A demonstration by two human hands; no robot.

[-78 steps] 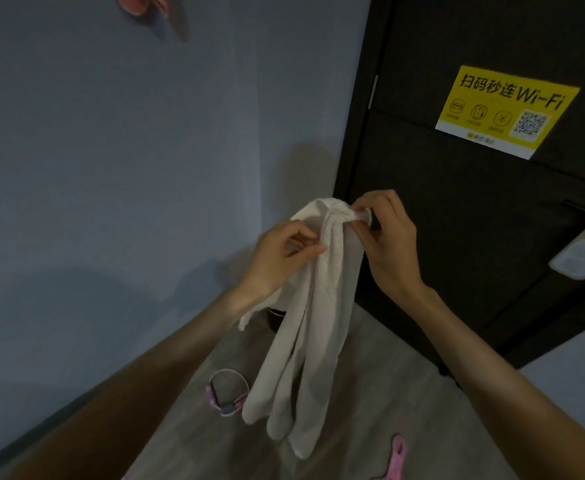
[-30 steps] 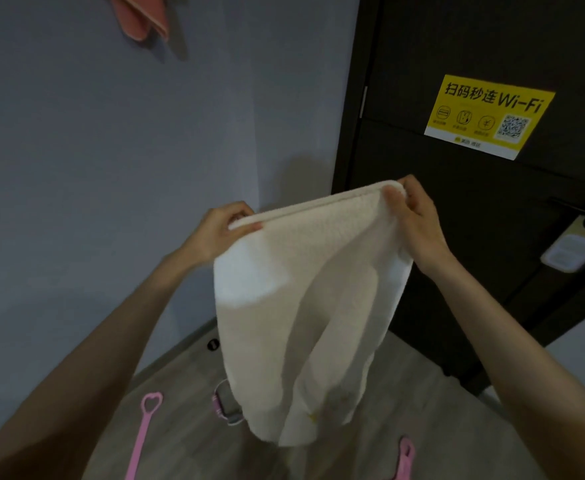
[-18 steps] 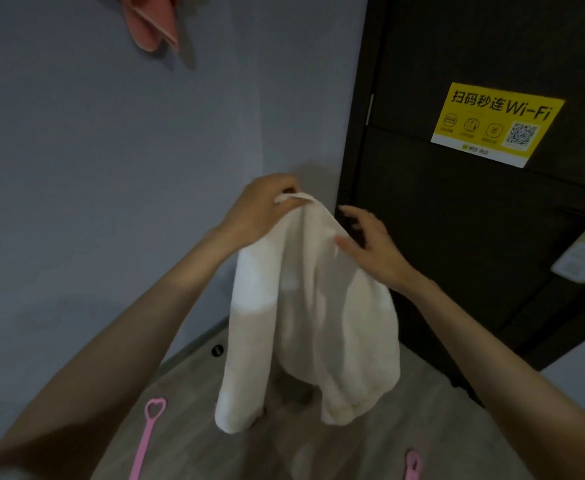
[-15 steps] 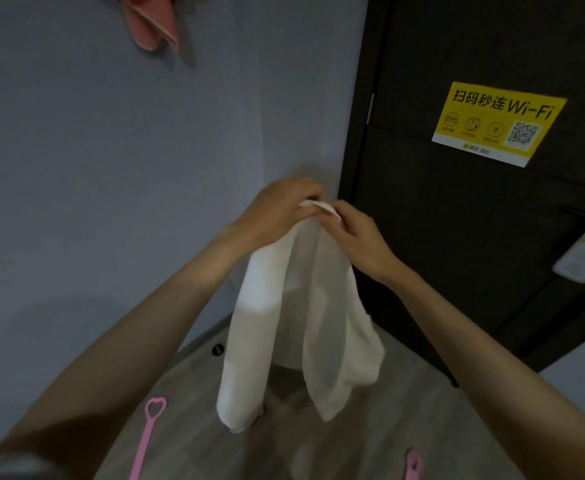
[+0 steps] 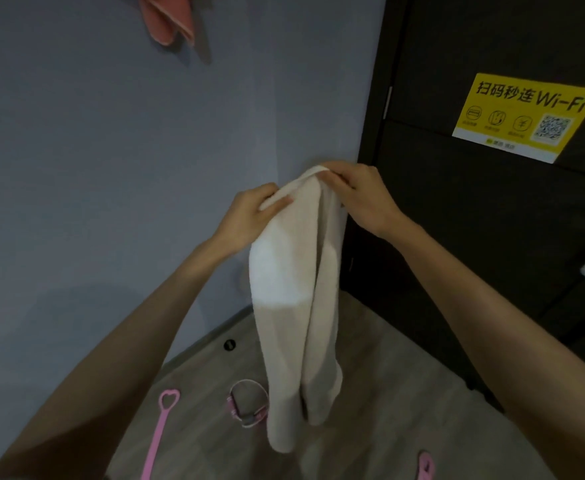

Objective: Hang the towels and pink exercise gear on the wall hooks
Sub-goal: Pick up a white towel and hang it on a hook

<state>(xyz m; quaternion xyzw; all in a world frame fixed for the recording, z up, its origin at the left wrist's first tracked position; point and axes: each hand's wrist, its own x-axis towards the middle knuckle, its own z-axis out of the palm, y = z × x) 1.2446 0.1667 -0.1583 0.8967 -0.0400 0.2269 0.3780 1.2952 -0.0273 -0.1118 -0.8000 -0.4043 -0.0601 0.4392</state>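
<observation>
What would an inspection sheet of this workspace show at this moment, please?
Surface: wood-look floor, with gear lying on it.
Job's things: white towel held up, hanging in folds, not yet hung; pink towel hangs high on the wall, its hook hidden; pink heart-ended strap, pink-and-grey loop and another pink piece lie on the floor.
Clutter: small dark round fitting on the floor near the wall.
Hands: left hand and right hand both grip the white towel's top edge.
Cables: nothing seen.
Surroundings: grey wall, dark door with yellow Wi-Fi sticker.
</observation>
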